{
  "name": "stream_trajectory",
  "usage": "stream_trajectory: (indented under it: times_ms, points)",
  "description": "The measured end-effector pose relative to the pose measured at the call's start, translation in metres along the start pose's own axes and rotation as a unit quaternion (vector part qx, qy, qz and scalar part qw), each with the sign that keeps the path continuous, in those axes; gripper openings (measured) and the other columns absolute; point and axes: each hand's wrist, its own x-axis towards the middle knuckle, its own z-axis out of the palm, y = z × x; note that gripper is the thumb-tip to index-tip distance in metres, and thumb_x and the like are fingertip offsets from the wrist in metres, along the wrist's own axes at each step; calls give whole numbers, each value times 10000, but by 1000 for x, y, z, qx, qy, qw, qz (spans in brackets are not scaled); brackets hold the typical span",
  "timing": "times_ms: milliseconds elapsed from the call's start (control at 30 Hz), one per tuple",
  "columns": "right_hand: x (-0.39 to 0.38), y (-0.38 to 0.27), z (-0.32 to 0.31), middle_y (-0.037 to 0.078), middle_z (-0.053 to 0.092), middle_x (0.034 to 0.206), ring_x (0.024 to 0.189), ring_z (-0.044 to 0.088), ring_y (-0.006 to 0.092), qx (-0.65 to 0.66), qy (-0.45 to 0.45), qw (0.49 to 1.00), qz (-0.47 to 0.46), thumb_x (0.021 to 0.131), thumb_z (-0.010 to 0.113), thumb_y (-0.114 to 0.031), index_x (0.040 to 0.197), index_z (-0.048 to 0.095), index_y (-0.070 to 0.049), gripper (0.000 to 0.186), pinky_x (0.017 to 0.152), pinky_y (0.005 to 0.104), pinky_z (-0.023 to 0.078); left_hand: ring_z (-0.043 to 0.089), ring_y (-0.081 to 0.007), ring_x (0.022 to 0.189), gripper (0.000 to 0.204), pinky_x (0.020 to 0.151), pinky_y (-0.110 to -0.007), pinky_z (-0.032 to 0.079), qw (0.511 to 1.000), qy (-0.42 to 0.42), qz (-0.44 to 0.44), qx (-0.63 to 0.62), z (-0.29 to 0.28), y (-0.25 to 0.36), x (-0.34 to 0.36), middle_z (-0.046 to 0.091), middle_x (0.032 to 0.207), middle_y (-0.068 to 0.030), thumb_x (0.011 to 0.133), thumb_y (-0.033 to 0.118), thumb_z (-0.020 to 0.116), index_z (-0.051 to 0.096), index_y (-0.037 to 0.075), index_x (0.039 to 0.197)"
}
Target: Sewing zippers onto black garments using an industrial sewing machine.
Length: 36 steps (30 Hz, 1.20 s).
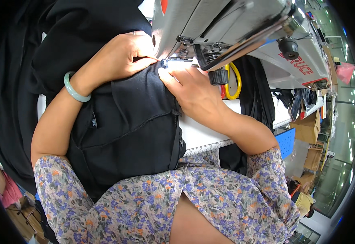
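Observation:
A black garment [141,105] drapes from the sewing machine [226,28] down over my lap, with a seam running across it. My left hand [126,57] pinches the cloth just left of the lit needle area, thumb and fingertips pressed together on its edge. On the other side, my right hand [196,89] rests with its thumb on the cloth's edge, its fingers reaching under the machine head. Those fingertips are partly hidden by the machine and washed out by the lamp. A small label [94,121] shows on the garment's left part.
Yellow-handled scissors [235,81] lie right of my right hand, beside black fabric strips [257,93]. A ruler strip [208,147] runs along the white table's front edge. Cardboard boxes [307,126] and a blue perforated panel [285,142] stand to the right. More black cloth [10,101] hangs at left.

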Motion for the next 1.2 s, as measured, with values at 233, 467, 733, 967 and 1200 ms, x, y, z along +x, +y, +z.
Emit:
stream_trajectory:
  times_ms: [233,467,733,967,1200]
  points:
    - [3,1,-6,87,569,1062,972,549,293,13,-80,997,16,805,542,-55,1228,548,-56,423,846,397,446,564,-290,755,90,686,-364,477,999,27,1,16,2,-1,1,588,770,-107,734,29,658,604,0,800]
    - [2,0,-5,75,571,1045,974,552,293,24,-66,997,21,806,541,-48,1248,538,-57,442,874,396,437,585,-275,823,140,737,-369,499,987,73,-14,142,11,-1,1,616,976,-77,758,91,611,641,29,879]
    - [2,1,-6,36,564,1085,1029,552,254,8,-65,997,35,793,567,-59,1239,557,-141,454,687,340,527,608,-235,830,252,701,-359,512,961,85,-109,241,14,11,-8,598,996,-45,731,162,628,659,75,965]
    - [1,13,2,14,644,996,927,611,241,53,56,995,-60,788,596,-82,1190,606,-164,410,635,338,530,615,-275,817,209,695,-369,510,941,119,-205,241,15,40,-37,572,928,-79,759,151,677,624,46,932]
    - [-9,-24,-34,65,587,737,700,502,82,511,-88,847,117,897,652,-229,1367,486,-129,509,654,249,431,638,-281,818,220,700,-308,496,902,367,-184,130,9,72,-73,631,928,-103,727,-130,591,532,14,883]
